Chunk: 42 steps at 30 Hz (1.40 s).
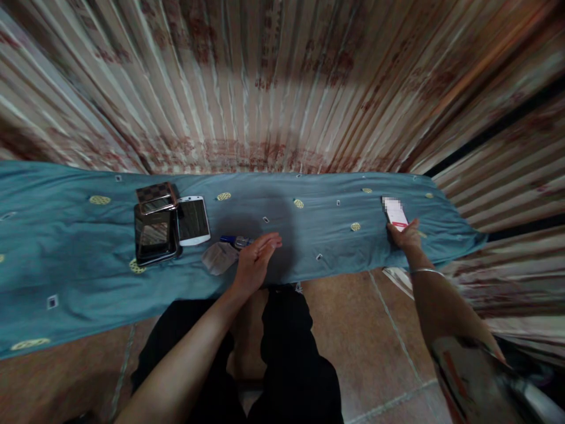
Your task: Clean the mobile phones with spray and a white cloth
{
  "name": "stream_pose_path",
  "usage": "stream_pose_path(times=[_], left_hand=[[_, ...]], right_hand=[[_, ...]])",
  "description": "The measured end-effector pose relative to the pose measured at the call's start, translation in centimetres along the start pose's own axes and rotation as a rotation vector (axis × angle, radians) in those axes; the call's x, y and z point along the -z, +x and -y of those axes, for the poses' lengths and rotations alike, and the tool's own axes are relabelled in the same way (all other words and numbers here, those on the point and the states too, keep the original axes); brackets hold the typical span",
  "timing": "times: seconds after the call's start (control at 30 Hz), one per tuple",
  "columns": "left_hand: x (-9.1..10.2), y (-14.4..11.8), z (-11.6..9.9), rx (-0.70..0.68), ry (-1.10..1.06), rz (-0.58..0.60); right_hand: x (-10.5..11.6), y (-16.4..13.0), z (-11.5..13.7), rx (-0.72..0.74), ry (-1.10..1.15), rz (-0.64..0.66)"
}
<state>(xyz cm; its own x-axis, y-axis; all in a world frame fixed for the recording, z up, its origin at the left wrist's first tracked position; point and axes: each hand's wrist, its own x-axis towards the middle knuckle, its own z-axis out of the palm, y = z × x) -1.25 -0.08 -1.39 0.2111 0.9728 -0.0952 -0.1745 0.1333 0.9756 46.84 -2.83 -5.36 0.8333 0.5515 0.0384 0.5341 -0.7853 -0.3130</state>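
**Lit smartphone [398,219] grasped at the right of the cloth [318,232]**

The smartphone's long axis runs away from the wearer, its far end leaning slightly left. The right hand [406,237] has its grip closed around the near end (whether the phone is raised off the fabric, I cannot tell). Well apart, the left hand [255,259] is released, fingers extended rightward, just beside a blue-capped item [228,239] and a crumpled translucent plastic bag [218,259]. Farther left, a white smartphone [193,221] lies beside a glossy black object [143,253]. Patterned curtains [265,106] hang behind.
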Motion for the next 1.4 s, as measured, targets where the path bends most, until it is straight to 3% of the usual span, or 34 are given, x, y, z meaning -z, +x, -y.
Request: stream_pose_path(times=[0.23,0.67,0.73,0.93,1.07,1.17,1.3,1.4], left_hand=[[0.3,-0.1,-0.1,-0.007,0.007,0.006],[0.9,-0.2,0.1,-0.035,0.014,0.020],[1.0,-0.2,0.2,-0.034,-0.018,0.034],[1.5,-0.1,1.3,-0.075,-0.050,0.061],[2.1,0.0,2.3,-0.111,0.000,0.092],[2.7,0.0,2.8,-0.127,0.015,0.083],[4.0,0.0,2.6,-0.169,0.025,0.045],[6.1,0.3,2.0,-0.201,0.056,-0.061]], right_hand=[[-0.4,0.6,0.1,-0.027,0.005,-0.009],[-1.7,-2.4,-0.3,0.005,0.055,-0.177],[-2.0,-3.3,-0.5,0.046,0.070,-0.190],[-4.7,-7.7,-0.4,0.368,0.112,-0.284],[-6.7,-12.3,2.4,0.572,0.264,-0.298],[-7.2,-16.2,6.3,0.661,0.334,-0.198],[-5.9,-20.8,13.1,0.794,0.440,-0.008],[-4.1,-23.4,18.7,0.928,0.484,0.144]])
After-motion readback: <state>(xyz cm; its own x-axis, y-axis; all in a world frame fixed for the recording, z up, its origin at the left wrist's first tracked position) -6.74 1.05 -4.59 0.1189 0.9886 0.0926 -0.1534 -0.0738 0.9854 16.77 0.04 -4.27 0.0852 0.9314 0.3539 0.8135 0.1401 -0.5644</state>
